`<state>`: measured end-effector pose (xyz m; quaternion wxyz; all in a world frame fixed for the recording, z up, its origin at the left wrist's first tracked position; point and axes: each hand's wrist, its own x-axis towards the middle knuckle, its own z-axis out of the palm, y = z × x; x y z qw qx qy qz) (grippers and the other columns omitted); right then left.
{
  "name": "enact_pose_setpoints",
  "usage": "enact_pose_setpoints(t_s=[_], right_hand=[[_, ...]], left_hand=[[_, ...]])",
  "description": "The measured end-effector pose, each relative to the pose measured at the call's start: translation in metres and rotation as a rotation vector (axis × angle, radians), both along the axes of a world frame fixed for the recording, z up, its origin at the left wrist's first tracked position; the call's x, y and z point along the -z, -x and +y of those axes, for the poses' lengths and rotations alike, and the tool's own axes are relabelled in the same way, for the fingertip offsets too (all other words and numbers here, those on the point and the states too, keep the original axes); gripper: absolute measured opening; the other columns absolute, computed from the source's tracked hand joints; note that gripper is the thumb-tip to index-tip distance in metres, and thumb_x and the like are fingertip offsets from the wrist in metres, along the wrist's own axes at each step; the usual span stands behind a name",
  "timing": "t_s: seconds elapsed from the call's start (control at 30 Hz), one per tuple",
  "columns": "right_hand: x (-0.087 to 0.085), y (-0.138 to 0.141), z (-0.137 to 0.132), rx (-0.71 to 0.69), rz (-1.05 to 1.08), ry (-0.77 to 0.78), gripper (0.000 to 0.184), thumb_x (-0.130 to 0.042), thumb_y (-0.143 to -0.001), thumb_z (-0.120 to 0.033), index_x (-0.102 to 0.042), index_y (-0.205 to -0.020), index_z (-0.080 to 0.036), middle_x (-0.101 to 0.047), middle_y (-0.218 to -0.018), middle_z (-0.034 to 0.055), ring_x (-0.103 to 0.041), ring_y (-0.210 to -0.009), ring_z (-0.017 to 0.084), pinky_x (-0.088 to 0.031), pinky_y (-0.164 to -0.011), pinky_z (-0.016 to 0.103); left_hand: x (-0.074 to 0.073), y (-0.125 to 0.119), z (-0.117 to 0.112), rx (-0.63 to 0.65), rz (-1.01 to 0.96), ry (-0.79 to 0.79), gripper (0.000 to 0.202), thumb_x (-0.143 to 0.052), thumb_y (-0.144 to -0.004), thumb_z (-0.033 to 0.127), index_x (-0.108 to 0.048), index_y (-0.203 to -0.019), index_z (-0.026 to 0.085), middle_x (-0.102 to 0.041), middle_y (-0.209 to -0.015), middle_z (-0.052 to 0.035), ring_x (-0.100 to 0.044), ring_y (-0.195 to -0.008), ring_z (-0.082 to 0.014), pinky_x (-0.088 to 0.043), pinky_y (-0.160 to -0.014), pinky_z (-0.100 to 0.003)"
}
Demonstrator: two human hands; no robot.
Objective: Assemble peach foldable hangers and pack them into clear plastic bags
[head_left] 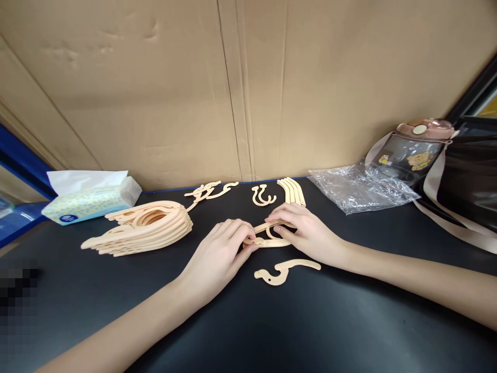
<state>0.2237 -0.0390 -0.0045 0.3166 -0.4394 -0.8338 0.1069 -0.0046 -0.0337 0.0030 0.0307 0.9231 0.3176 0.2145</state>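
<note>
Both hands grip a beige plastic hanger piece just above the black table, in the middle of the head view. My left hand pinches its left end between thumb and fingers. On its right part, my right hand has its thumb and fingers closed, hiding some of the piece. Nearer to me, below the hands, lies a loose curved hanger part with a hooked left end and a small hole. Beyond my right hand are several slim curved strips side by side, with small hooks to their left.
A stack of beige folding hangers lies left of my left hand. Behind it are more loose parts and a tissue pack. At right lie a clear plastic bag and a strapped water bottle. A cardboard wall closes off the back.
</note>
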Motion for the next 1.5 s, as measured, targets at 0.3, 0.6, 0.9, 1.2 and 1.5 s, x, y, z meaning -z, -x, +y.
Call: enact_pose_setpoints(t_s=[0.3,0.6,0.9,1.2,1.5], right_hand=[[-0.0030,0.0022,-0.0054,-0.073,-0.099,-0.071,0.009,-0.060,-0.090,-0.026,-0.064,-0.096,-0.020,-0.062,-0.106,0.0056,-0.055,-0.100,0.021,-0.043,-0.089,0.038],[-0.0026,0.0011,-0.0052,-0.114,-0.108,-0.066,0.011,-0.064,-0.088,-0.030,-0.065,-0.095,-0.022,-0.062,-0.107,0.0037,-0.055,-0.099,0.018,-0.042,-0.089,0.035],[-0.0011,0.0004,-0.0049,-0.122,-0.129,-0.063,0.008,-0.064,-0.087,-0.026,-0.067,-0.094,-0.023,-0.060,-0.109,0.0040,-0.054,-0.102,0.019,-0.041,-0.092,0.037],[-0.0018,0.0011,-0.0050,-0.137,-0.101,-0.051,0.004,-0.064,-0.085,-0.017,-0.064,-0.086,-0.021,-0.061,-0.107,0.0045,-0.055,-0.100,0.019,-0.043,-0.090,0.037],[-0.0030,-0.0018,-0.0029,-0.143,0.026,0.119,0.004,-0.064,-0.085,-0.019,-0.061,-0.084,-0.021,-0.055,-0.119,0.0047,-0.049,-0.118,0.020,-0.042,-0.102,0.041]], left_hand=[[0.0005,0.0005,0.0019,-0.013,-0.021,0.006,0.005,-0.051,-0.096,0.025,-0.051,-0.099,0.021,-0.060,-0.100,0.0000,-0.055,-0.088,-0.0184,-0.041,-0.075,-0.032],[0.0010,0.0000,0.0013,0.004,-0.018,0.041,0.002,-0.052,-0.095,0.020,-0.052,-0.096,0.022,-0.060,-0.103,0.0012,-0.054,-0.090,-0.0173,-0.040,-0.077,-0.033],[-0.0009,-0.0003,0.0002,-0.029,0.016,0.015,0.005,-0.051,-0.094,0.024,-0.055,-0.095,0.021,-0.062,-0.103,-0.0013,-0.054,-0.089,-0.0186,-0.040,-0.074,-0.033],[-0.0036,-0.0009,0.0003,-0.046,-0.040,0.000,0.010,-0.054,-0.093,0.026,-0.052,-0.085,0.021,-0.062,-0.101,-0.0007,-0.055,-0.093,-0.0195,-0.038,-0.080,-0.035],[-0.0030,0.0003,-0.0027,-0.247,-0.069,0.151,0.014,-0.040,-0.096,0.033,-0.041,-0.087,0.023,-0.057,-0.081,0.0027,-0.057,-0.068,-0.0161,-0.038,-0.058,-0.027]])
